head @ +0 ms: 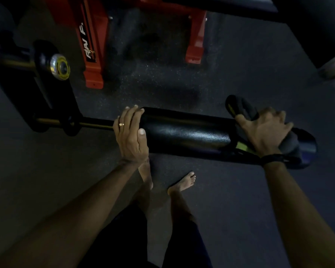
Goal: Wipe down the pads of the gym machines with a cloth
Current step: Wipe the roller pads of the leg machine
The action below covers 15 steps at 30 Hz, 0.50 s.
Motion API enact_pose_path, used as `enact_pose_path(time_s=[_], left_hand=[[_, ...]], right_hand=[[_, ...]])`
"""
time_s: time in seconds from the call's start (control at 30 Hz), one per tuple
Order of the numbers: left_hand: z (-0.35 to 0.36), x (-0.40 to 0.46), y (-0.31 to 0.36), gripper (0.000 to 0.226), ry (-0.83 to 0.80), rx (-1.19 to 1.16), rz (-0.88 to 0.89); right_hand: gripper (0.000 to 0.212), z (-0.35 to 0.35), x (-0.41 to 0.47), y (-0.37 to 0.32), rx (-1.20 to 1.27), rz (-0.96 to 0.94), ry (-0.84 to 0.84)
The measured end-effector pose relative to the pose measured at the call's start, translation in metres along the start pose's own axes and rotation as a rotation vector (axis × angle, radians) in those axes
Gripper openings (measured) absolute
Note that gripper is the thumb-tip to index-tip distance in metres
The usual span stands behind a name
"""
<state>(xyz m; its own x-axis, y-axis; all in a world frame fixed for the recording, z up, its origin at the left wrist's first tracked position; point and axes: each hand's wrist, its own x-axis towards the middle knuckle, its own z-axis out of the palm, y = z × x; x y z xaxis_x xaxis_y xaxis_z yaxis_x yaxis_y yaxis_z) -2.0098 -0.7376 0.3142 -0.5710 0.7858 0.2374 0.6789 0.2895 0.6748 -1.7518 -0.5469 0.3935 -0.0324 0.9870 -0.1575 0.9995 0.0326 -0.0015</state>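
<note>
Pad: roller pad point(186, 132) lies crosswise at mid-frame, carried on a bar point(97, 123) that runs left into the machine's black arm point(52, 89); being free at its right end, it probably turns or swings unless held.
Cloth: dark cloth point(242, 108) with a yellow-green edge is draped over the pad's right end, wrapped there so one pass can cover the curve.
Right hand: right hand point(267, 132) presses the cloth onto the pad, fingers curled over it and gripping it; in this dim light I cannot tell how far the cloth reaches underneath.
Left hand: left hand point(131, 134) clasps the pad's left end, fingers over the top and thumb in front, apparently to steady it against the wiping.
Surroundings: red frame point(94, 55) stands beyond on the dark rubber floor point(240, 64); bare feet point(182, 183) are planted just below the pad.
</note>
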Motion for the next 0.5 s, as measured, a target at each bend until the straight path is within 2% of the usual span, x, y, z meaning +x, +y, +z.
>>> enact_pose_path(time_s=[0.07, 0.17, 0.23, 0.3, 0.37, 0.43, 0.5], left_hand=[[-0.004, 0.001, 0.003, 0.065, -0.049, -0.019, -0.023], [-0.01, 0.002, 0.006, 0.051, -0.076, -0.041, -0.05], [-0.013, -0.002, 0.005, 0.044, -0.033, -0.012, -0.065], [-0.017, -0.005, -0.001, 0.049, 0.039, 0.03, -0.106], [-0.021, -0.004, -0.006, 0.047, 0.099, 0.091, -0.155], [-0.024, 0.002, 0.001, 0.053, 0.083, 0.075, -0.234], [-0.025, 0.018, 0.016, 0.049, 0.046, 0.023, -0.26]], right_hand=[[0.07, 0.001, -0.015, -0.03, 0.044, -0.022, 0.015], [0.062, 0.007, -0.057, -0.111, 0.12, -0.22, 0.03], [0.049, 0.01, -0.083, -0.179, 0.197, -0.4, 0.002], [0.05, 0.012, -0.096, -0.224, 0.145, -0.53, -0.047], [0.053, 0.01, -0.089, -0.226, 0.139, -0.567, -0.106], [0.049, 0.013, -0.075, -0.189, 0.231, -0.526, -0.135], [0.052, 0.013, -0.058, -0.135, 0.252, -0.42, -0.128]])
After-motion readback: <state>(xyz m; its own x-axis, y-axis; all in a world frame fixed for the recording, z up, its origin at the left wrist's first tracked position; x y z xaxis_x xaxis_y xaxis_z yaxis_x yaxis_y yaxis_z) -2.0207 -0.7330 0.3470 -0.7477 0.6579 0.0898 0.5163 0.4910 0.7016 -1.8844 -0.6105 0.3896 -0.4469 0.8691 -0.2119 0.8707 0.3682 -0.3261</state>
